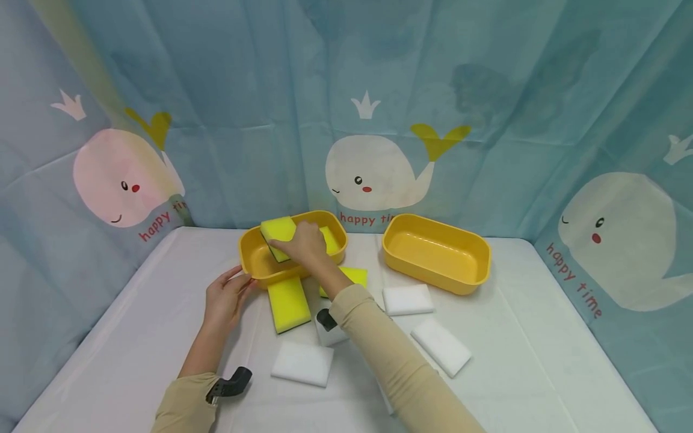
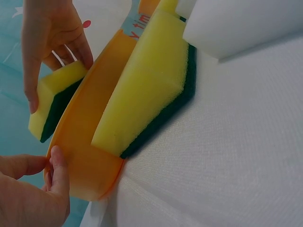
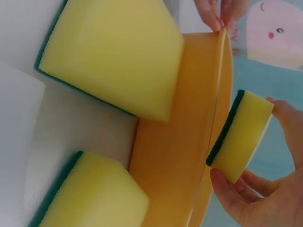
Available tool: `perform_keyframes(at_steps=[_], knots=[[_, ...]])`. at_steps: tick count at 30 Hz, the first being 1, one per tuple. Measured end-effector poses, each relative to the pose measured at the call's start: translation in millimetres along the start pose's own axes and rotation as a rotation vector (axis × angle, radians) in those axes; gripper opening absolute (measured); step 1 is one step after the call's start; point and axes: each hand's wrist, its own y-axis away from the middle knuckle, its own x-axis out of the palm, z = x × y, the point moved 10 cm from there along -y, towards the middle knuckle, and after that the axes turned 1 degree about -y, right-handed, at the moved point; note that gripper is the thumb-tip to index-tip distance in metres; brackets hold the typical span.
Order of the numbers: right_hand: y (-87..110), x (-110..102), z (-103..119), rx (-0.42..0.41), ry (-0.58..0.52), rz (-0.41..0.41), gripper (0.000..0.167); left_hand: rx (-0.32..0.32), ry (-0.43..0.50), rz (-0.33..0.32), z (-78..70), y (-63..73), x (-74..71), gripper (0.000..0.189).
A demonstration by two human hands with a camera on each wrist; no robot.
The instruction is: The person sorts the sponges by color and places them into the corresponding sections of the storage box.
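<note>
Near the center of the head view, the right hand point(image 1: 305, 243) pinches a yellow sponge point(image 1: 278, 233) with a green underside between thumb and fingers, holding it tilted over the left container point(image 1: 258, 260). Lower left of it, the left hand point(image 1: 226, 296) pinches that container's orange-yellow rim. Another sponge point(image 1: 329, 242) lies inside, toward the container's right end. Just below in the frame, two front sponges point(image 1: 289, 307) lie on the white counter point(image 1: 541, 343). White blocks point(image 1: 303, 364) lie across the lower center. A second container point(image 1: 433, 248) stands right of center, before a blue whale-print curtain point(image 1: 260, 72).
</note>
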Motion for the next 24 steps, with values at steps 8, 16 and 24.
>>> perform_keyframes(at_steps=[8, 16, 24], knots=[[0.6, 5, 0, 0.013, 0.003, -0.001, 0.083, 0.004, -0.002, 0.009, -1.4, 1.2, 0.6, 0.06], [4.5, 4, -1, -0.025, -0.044, -0.004, 0.079, -0.007, -0.003, 0.013, -0.8, 3.2, 1.4, 0.061], [9.7, -3, 3, -0.096, -0.113, -0.006, 0.069, -0.004, -0.007, -0.004, -2.4, 2.8, -0.2, 0.059]])
